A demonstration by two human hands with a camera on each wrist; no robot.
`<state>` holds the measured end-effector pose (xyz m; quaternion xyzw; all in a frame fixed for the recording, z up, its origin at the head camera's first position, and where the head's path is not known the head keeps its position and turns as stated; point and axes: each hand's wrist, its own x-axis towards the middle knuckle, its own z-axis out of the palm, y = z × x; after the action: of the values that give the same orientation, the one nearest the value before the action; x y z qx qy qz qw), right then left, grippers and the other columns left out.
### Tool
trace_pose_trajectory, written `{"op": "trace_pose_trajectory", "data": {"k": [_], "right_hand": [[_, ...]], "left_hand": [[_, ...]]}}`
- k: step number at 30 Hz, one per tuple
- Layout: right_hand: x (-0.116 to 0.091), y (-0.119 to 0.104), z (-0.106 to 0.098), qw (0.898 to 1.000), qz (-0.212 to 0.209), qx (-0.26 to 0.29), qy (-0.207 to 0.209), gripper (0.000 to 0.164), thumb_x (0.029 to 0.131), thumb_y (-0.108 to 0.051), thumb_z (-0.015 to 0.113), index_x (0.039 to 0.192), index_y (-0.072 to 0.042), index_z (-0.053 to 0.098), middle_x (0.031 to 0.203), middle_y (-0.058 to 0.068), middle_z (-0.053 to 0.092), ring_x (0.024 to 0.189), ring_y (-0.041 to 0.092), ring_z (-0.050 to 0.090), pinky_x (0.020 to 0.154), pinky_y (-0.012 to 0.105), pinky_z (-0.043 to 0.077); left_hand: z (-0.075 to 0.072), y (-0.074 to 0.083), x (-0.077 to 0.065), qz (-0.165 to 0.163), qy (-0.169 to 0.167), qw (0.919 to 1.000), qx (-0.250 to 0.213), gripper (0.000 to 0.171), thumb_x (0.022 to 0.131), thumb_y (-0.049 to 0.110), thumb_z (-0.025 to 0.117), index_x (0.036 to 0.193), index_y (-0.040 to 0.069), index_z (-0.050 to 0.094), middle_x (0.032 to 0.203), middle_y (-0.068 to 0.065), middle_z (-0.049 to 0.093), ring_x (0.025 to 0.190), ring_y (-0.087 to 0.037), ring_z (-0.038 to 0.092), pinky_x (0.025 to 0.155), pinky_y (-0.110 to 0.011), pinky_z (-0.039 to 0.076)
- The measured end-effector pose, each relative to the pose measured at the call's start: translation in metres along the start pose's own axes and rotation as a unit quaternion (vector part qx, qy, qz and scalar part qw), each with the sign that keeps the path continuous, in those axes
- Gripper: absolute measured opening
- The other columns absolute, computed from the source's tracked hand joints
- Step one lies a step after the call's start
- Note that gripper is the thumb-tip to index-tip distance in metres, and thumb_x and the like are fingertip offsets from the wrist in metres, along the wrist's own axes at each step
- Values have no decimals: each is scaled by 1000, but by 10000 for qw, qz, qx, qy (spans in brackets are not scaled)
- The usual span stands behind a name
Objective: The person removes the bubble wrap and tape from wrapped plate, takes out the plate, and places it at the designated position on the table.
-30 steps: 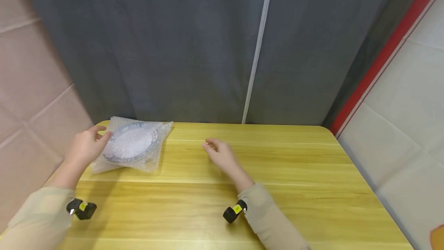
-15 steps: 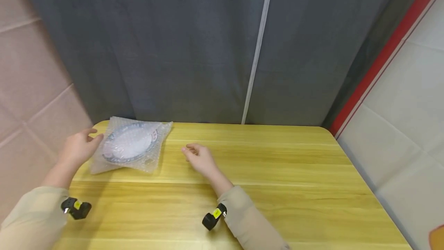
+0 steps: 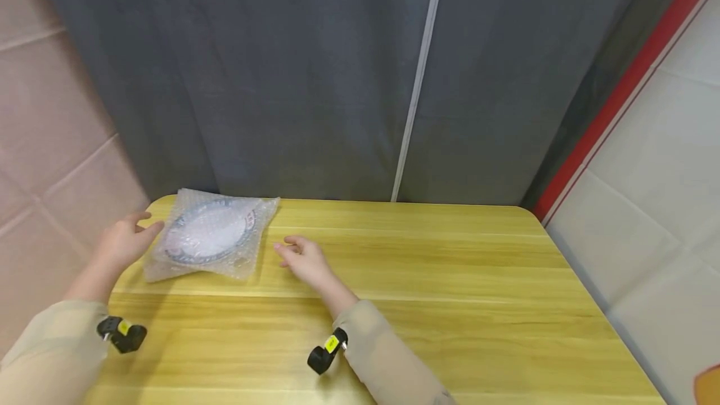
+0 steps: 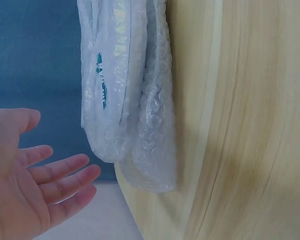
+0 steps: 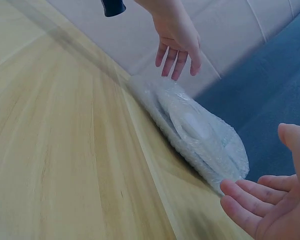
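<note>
A flat package in clear bubble wrap (image 3: pixel 214 233) lies at the back left of the table; through the wrap shows a round, white, plate-like thing with a blue patterned border. My left hand (image 3: pixel 124 245) hovers at the package's left side, fingers relaxed and holding nothing. Beyond its right side is my right hand (image 3: pixel 306 262), likewise free, with a gap of bare wood between. In the left wrist view, green lettering marks the side of the wrapped thing (image 4: pixel 107 90). The right wrist view has the bubble-wrapped package (image 5: pixel 190 125) between both hands.
The wooden table (image 3: pixel 450 292) has rounded back corners. A dark grey curtain (image 3: pixel 292 80) hangs along its back edge. Pale padded walls flank it, the left one (image 3: pixel 67 142) close to my left arm and the right one (image 3: pixel 652 205) with a red strip.
My right hand has moved left across the table towards the package. My left hand has drawn back a little to the left, off the package's edge. The package stays where it was.
</note>
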<state>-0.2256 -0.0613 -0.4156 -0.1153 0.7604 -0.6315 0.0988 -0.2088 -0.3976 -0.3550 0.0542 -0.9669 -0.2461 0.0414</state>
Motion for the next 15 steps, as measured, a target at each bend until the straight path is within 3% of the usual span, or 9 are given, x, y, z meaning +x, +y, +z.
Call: {"op": "trace_pose_trajectory", "data": {"k": [7, 15], "right_hand": [[6, 1, 8, 9994, 110, 287, -153, 53, 95, -31, 61, 133, 4, 52, 117, 15, 64, 89, 24, 68, 80, 35, 55], [15, 5, 23, 9948, 310, 874, -422, 55, 96, -27, 59, 136, 7, 46, 126, 18, 58, 99, 30, 65, 88, 38, 52]], "left_hand": [[2, -4, 3, -8, -225, 9994, -252, 66, 102, 35, 37, 130, -24, 31, 117, -49, 42, 98, -56, 52, 78, -61, 45], [3, -13, 2, -205, -575, 9944, -865, 68, 103, 33, 35, 132, -27, 21, 118, -46, 46, 97, -51, 57, 71, -49, 53]]}}
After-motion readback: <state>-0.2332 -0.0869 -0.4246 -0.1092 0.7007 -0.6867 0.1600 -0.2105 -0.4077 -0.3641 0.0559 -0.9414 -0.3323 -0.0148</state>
